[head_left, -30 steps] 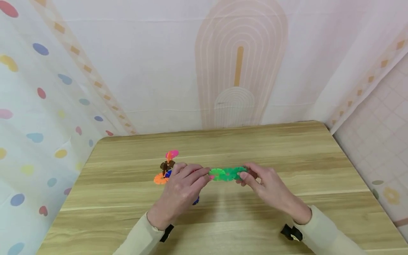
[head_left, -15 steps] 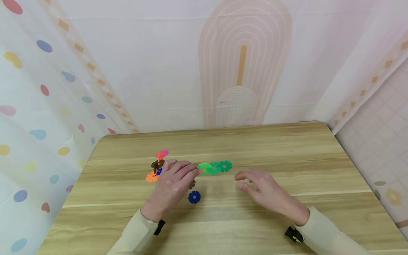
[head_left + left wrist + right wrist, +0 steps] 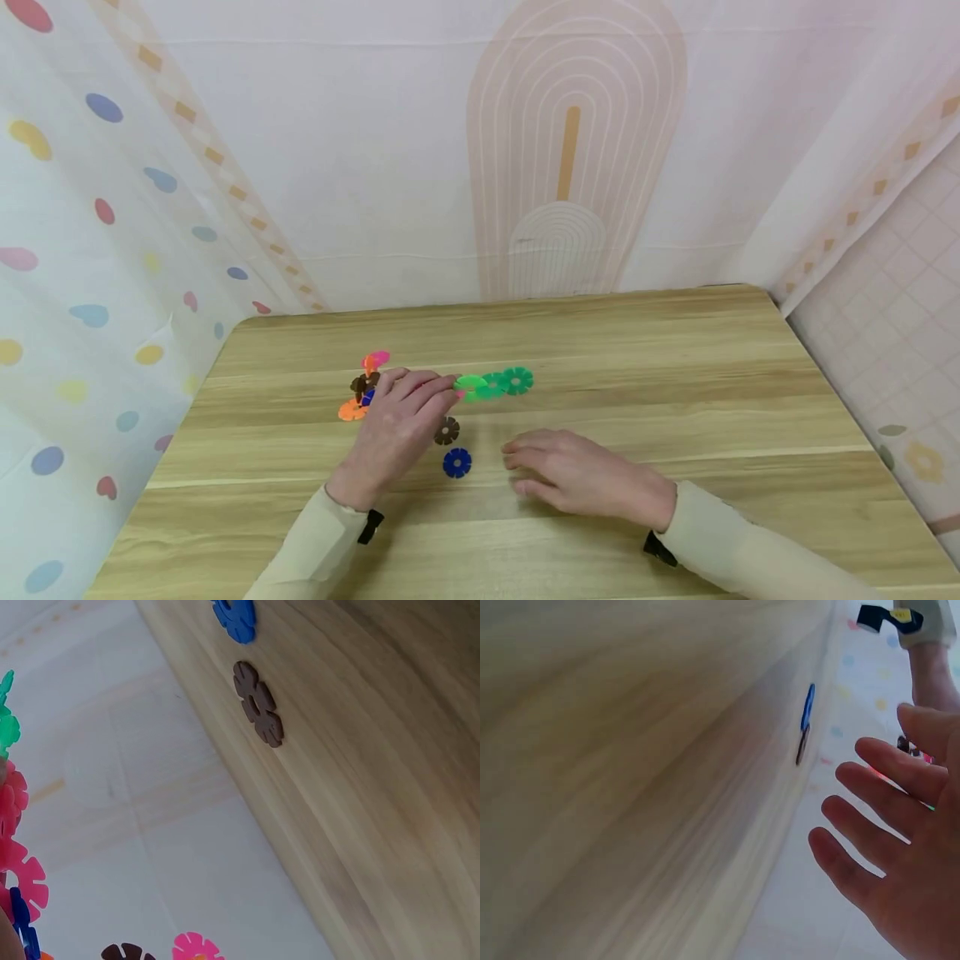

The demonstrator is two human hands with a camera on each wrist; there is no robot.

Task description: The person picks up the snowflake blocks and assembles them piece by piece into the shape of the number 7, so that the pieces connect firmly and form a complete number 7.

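My left hand (image 3: 441, 390) pinches a linked string of flower-shaped plastic discs where a pink piece meets the green chain (image 3: 492, 384). The string's other end is a cluster of pink, brown, blue and orange discs (image 3: 363, 385) left of my knuckles. The left wrist view shows the pink pieces (image 3: 21, 874) and a green tip (image 3: 6, 724) at its left edge. A loose brown disc (image 3: 447, 430) (image 3: 258, 703) and a loose blue disc (image 3: 457, 462) (image 3: 235, 616) lie flat on the table. My right hand (image 3: 514, 468) hovers open and holds nothing, its fingers (image 3: 877, 799) spread just right of the blue disc (image 3: 808, 707).
The wooden table (image 3: 675, 375) is boxed in by a patterned fabric backdrop (image 3: 570, 150) behind and on both sides. Its bare wood stretches right of the green chain and along the near edge.
My right hand let go of the green end and drew back and left, close to the blue disc. My left hand carried the string left, uncovering the brown and blue discs.
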